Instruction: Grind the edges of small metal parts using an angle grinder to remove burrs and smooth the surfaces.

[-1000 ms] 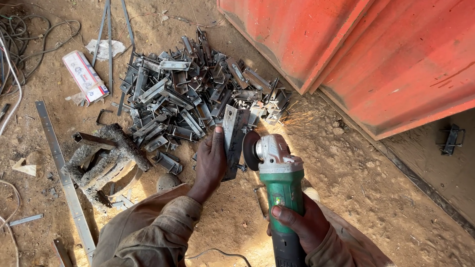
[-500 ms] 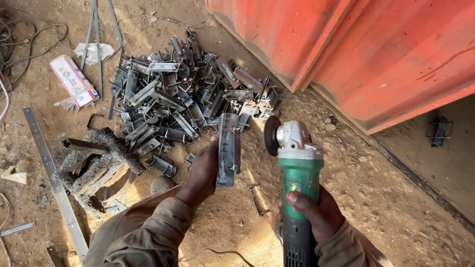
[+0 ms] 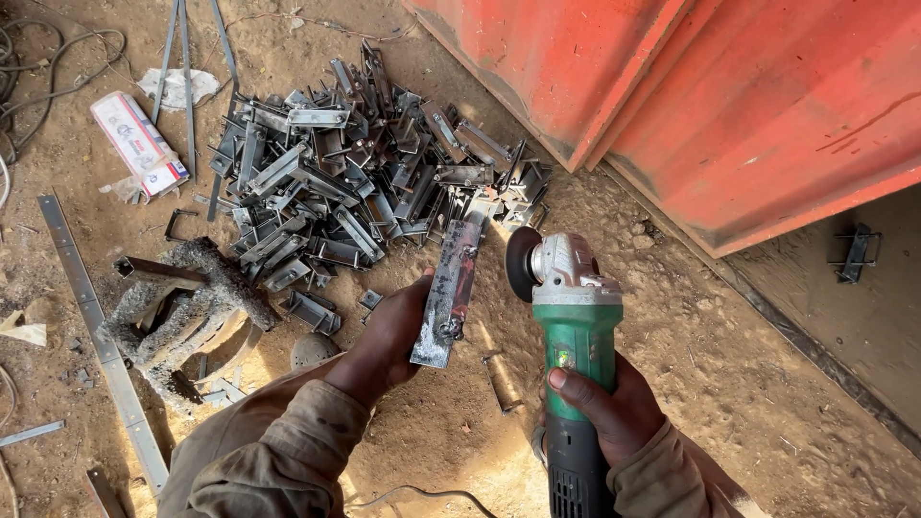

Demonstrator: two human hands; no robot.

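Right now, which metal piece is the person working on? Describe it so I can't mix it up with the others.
Start at the big heap of metal brackets on the dirt beside the red container. Just below the heap, the left hand holds up one flat metal strip, next to the green grinder. It alone is lifted off the ground.

Metal bracket beside green grinder

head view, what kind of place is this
Probably an open-air metalworking or welding yard. The right hand holds a green angle grinder, the left hand a flat metal piece, above a pile of cut metal brackets on bare dirt ground.
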